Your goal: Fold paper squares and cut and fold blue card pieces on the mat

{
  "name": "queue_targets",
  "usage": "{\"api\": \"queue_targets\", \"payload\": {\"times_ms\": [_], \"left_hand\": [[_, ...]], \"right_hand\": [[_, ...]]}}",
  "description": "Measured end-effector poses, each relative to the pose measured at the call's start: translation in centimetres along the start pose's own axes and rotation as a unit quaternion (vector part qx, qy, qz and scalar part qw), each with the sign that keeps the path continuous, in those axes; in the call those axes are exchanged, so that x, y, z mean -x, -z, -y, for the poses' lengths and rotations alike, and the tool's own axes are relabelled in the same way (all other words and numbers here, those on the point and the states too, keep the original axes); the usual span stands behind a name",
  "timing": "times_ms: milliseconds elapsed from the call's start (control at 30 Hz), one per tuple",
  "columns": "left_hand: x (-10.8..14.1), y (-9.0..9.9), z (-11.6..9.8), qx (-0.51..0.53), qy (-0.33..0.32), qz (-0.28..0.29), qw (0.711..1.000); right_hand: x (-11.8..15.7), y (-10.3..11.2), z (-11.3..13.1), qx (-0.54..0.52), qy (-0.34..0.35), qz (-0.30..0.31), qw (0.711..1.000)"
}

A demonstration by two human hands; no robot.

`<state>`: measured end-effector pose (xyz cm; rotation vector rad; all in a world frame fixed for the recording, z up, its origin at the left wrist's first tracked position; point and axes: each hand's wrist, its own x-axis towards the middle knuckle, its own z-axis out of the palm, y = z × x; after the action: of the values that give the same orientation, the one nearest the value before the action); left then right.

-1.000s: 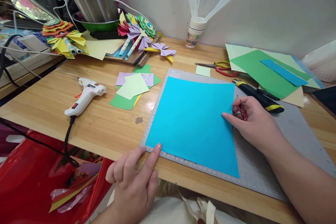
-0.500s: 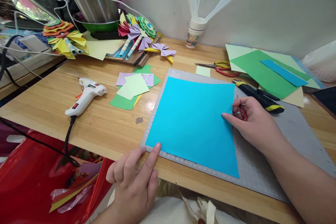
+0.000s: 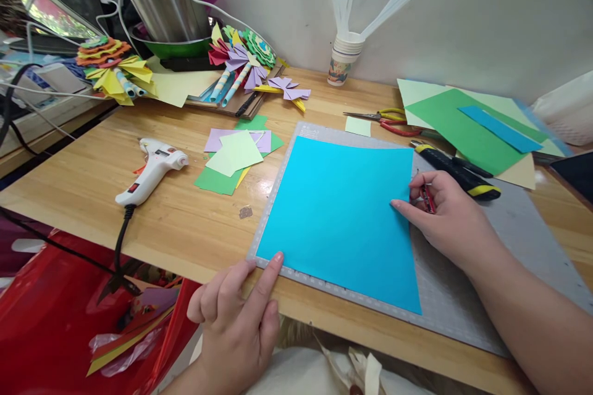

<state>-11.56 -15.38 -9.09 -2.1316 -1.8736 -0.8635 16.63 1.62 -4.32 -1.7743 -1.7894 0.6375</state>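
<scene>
A sheet of bright blue paper (image 3: 343, 222) lies on the grey cutting mat (image 3: 463, 296). The index finger of my left hand (image 3: 241, 302) is stretched out, its tip pressing the paper's near left corner; the other fingers bend loosely at the table edge. At the paper's right edge is my right hand (image 3: 440, 213), its thumb on top of the sheet and its fingertips at the edge. Tucked in its curled fingers is a small red-and-dark stick-like object (image 3: 428, 199), mostly hidden. Just beyond that hand lies a black-and-yellow utility knife (image 3: 456, 171).
A white glue gun (image 3: 152, 170) lies on the left, its cord hanging over the edge. Paper scraps (image 3: 236, 151) sit left of the mat. Farther back are scissors (image 3: 380, 116), paper cups (image 3: 343, 58) with white sticks, paper flowers (image 3: 241, 58) and green sheets (image 3: 477, 126).
</scene>
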Motion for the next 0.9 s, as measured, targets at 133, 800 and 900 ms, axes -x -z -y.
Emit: {"api": "queue_targets", "payload": {"times_ms": [133,800,900], "left_hand": [[0.1,0.1,0.1,-0.004,-0.003,-0.003,1.000],[-1.5,0.6,-0.6,0.067,0.008,-0.025,0.997],[-1.5,0.7,-0.6,0.068,0.012,-0.019,0.997]], "right_hand": [[0.0,0.0,0.0,-0.001,0.000,0.002,1.000],[0.1,0.0,0.6,0.006,0.001,-0.004,1.000],[0.0,-0.1,0.5,0.005,0.003,-0.003,1.000]]}}
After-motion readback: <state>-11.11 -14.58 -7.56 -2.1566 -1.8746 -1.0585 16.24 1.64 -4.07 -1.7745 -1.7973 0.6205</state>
